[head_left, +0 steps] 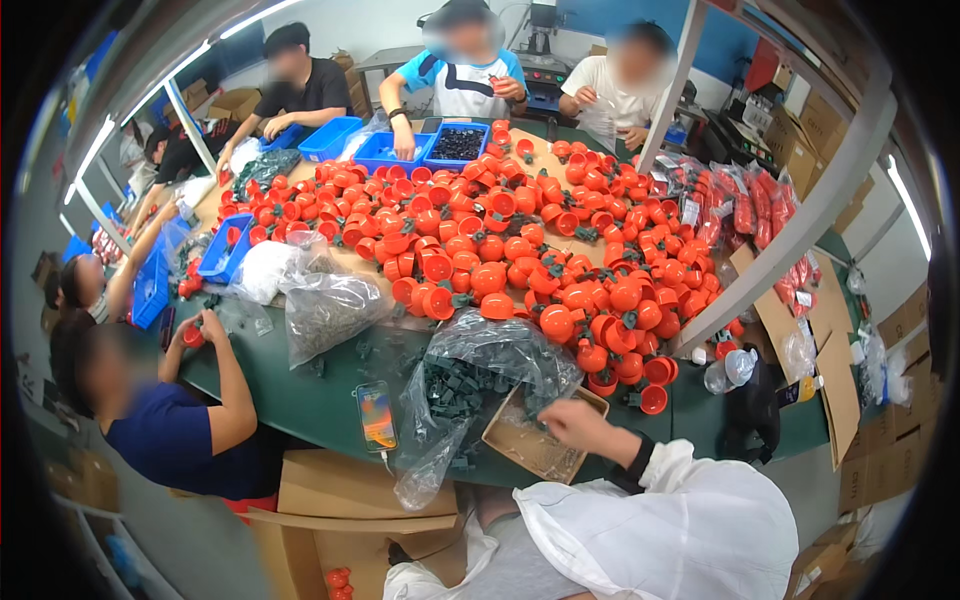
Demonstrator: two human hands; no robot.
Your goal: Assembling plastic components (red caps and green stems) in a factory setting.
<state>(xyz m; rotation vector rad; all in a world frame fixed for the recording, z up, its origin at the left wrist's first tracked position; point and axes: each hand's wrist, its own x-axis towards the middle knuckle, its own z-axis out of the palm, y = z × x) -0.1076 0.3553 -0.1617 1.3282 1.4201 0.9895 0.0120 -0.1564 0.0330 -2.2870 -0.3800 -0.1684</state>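
Note:
My right hand [578, 425] reaches over a shallow cardboard tray [514, 432], its fingers curled together near the far right side. Whatever those fingers may hold is too small to make out. Small pale pieces lie in the tray. Just left of it, a clear plastic bag [480, 345] lies open with many dark green plastic parts [455, 390] inside. A white sleeve [430, 578] with a dark end shows low over an open carton, but my left hand cannot be made out there.
Orange-red rounded plastic parts [490, 278] are heaped across the green table [330, 395]. A phone [376, 415] with a cable lies left of the bag. Blue bins [395, 150] stand behind the heap. An open carton [350, 490] sits below the table edge. Several people work around; a metal post [790, 240] rises right.

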